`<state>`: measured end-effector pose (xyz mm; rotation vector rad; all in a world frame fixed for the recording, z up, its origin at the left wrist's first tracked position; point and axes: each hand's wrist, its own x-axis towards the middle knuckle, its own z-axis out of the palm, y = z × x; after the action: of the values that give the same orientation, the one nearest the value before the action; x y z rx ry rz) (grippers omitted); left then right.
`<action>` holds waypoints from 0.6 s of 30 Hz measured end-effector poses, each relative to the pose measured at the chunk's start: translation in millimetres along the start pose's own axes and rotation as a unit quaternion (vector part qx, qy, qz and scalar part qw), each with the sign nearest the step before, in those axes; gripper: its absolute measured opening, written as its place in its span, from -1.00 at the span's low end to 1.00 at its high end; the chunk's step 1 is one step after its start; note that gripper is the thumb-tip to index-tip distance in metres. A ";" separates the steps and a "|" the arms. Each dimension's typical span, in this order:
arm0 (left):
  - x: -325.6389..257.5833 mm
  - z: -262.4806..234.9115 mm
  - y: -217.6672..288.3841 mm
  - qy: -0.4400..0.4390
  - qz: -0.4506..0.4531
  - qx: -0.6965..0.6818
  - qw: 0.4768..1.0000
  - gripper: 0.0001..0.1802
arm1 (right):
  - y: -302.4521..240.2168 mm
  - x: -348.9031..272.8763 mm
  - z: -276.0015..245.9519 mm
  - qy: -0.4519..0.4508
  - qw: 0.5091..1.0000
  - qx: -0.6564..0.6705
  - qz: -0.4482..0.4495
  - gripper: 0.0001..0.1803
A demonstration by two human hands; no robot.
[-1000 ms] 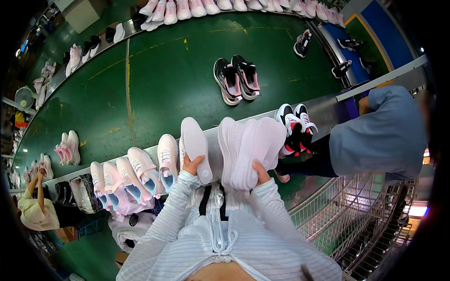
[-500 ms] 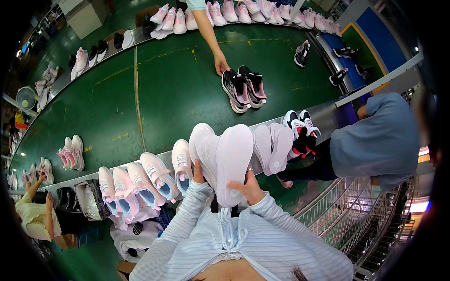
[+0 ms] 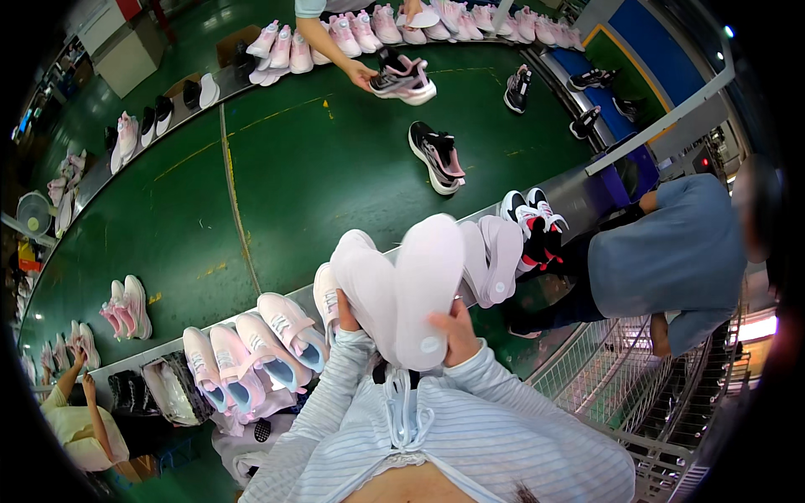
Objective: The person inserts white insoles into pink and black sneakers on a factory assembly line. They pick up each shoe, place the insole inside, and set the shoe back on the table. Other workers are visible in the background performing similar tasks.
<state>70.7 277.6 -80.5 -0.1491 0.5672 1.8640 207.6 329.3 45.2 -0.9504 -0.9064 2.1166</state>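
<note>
Green table (image 3: 302, 168) with metal ledge (image 3: 579, 201). Nearest, the worker's left hand (image 3: 345, 312) is clamped on pale insoles (image 3: 366, 285), the right hand (image 3: 458, 334) on an overlapping front insole (image 3: 429, 281). Along the ledge: pale shoes (image 3: 263, 344) leftward, more insoles (image 3: 501, 256) rightward. Farther, one black shoe (image 3: 434, 155); beyond, a co-worker's hand (image 3: 362, 75) grips another.

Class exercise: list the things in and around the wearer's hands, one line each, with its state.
Left hand, gripping pale insoles
Right hand, gripping pale insoles
Pale insoles, held up
Loose insoles, lying together
Pink shoes, lined up
Lone black shoe, untouched
Other black shoe, lifted by a co-worker's hand
</note>
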 end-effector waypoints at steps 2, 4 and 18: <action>-4.9 3.7 13.1 -0.026 0.013 -0.002 1.000 -0.29 | -20.4 0.6 -8.7 0.016 0.997 0.066 0.027 -0.51; -7.9 6.1 29.8 -0.061 0.033 -0.011 0.998 -0.30 | -26.7 29.2 -33.4 0.028 0.997 0.039 0.064 -0.53; -22.3 -13.6 54.3 -0.002 0.103 0.033 0.994 -0.30 | 74.2 95.6 -126.1 0.199 0.681 -0.682 -0.176 -0.39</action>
<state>26.9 238.4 -67.4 -0.0434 0.6611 2.0419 238.1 401.8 -110.9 -1.5925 -2.2140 0.5225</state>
